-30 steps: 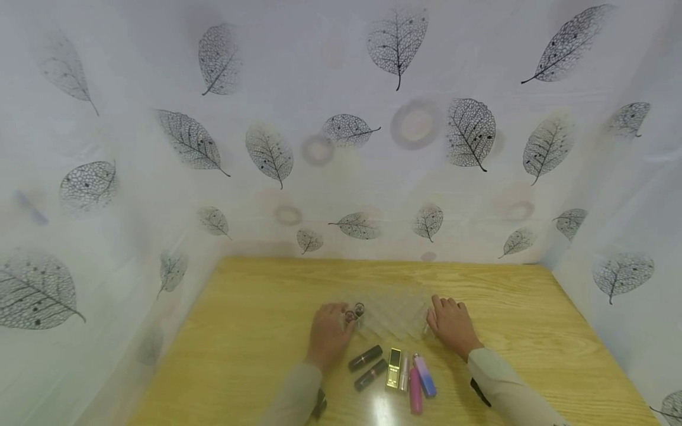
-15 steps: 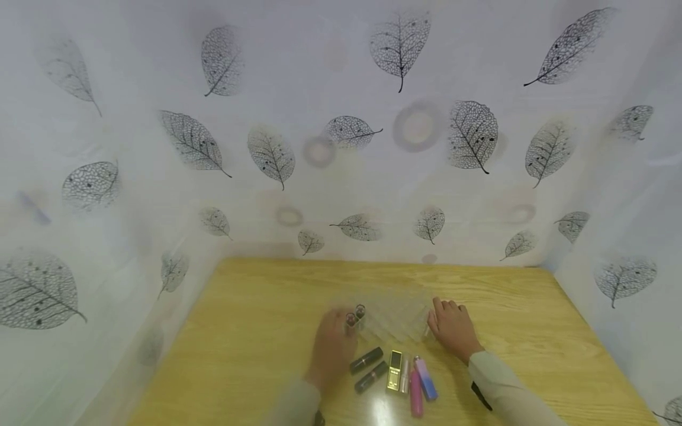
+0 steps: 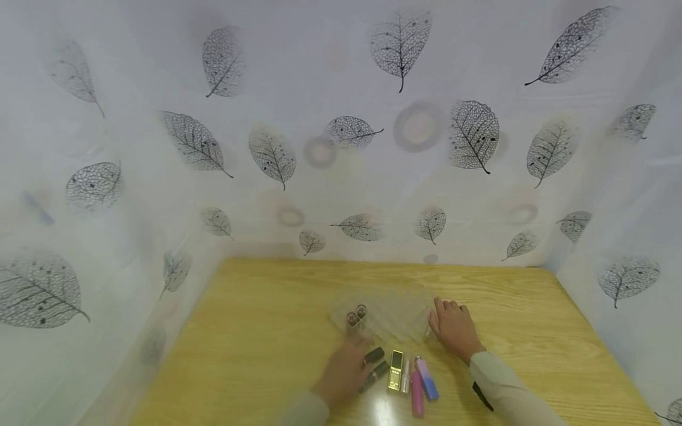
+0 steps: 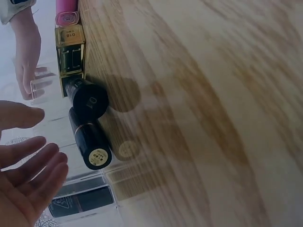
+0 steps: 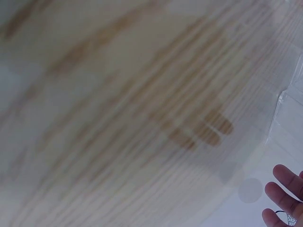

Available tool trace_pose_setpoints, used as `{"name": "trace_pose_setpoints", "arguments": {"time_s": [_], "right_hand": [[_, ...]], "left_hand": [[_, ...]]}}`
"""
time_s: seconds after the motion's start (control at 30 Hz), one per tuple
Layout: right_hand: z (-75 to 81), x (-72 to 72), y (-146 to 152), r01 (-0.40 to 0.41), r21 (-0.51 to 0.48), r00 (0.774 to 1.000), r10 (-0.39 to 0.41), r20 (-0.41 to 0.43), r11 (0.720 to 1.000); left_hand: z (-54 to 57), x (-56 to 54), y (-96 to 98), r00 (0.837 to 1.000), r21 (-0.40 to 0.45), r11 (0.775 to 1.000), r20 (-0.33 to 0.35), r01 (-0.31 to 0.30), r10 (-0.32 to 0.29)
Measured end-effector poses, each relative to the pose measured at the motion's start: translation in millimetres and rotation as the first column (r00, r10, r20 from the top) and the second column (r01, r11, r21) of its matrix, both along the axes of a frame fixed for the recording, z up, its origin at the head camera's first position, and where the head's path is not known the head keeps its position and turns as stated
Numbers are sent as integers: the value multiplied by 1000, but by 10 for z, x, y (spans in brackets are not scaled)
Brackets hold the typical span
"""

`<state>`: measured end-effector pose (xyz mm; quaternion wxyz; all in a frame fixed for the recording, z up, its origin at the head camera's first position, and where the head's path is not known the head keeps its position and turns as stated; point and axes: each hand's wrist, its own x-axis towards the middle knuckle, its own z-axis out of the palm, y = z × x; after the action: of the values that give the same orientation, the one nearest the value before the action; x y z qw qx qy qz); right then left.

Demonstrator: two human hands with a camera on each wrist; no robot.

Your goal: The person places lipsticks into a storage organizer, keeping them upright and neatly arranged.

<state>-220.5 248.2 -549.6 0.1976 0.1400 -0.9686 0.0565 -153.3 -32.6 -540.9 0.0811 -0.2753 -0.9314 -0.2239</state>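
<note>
My left hand (image 3: pixel 345 368) is beside two black lipstick tubes, the upper lipstick (image 3: pixel 375 355) and the lower lipstick (image 3: pixel 380 371), partly covering them. In the left wrist view its fingers (image 4: pixel 35 163) stretch out, with a gap between them and the lipsticks. A clear compartmented organizer (image 3: pixel 396 313) lies behind, with two dark lipsticks (image 3: pixel 352 319) upright in its left compartments. At its right end rests my right hand (image 3: pixel 455 325), thumb near the wall. In the right wrist view that hand's fingers (image 5: pixel 284 196) are extended near the clear plastic edge.
Right of the black lipsticks lie a gold lipstick (image 3: pixel 396 371), a slim clear-and-pinkish tube (image 3: pixel 406 378), a pink tube (image 3: pixel 417 395) and a purple-blue tube (image 3: pixel 427 378). The wooden table (image 3: pixel 256 331) is enclosed by leaf-printed white sheeting (image 3: pixel 341 177).
My left hand has moved from the organizer's left end toward me and right, down to the black lipsticks. The right hand stays at the organizer's right end.
</note>
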Motion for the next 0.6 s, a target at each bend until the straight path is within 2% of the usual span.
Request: {"name": "trace_pose_setpoints", "arguments": {"time_s": [0.1, 0.23, 0.5, 0.6], "right_hand": [[-1, 0, 2, 1, 0, 1000, -1, -3, 1000], [2, 3, 6, -3, -3, 1000, 3, -8, 1000], [-9, -5, 18, -7, -2, 1000, 7, 1, 1000], [-19, -5, 17, -5, 2, 1000, 5, 1, 1000]], "left_hand": [[5, 12, 35, 996, -34, 999, 90, 4, -1], [16, 25, 68, 990, -73, 997, 143, 12, -1], [-14, 14, 96, 988, -86, 996, 151, -3, 16], [-29, 11, 100, 988, -116, 993, 151, -8, 25]]}}
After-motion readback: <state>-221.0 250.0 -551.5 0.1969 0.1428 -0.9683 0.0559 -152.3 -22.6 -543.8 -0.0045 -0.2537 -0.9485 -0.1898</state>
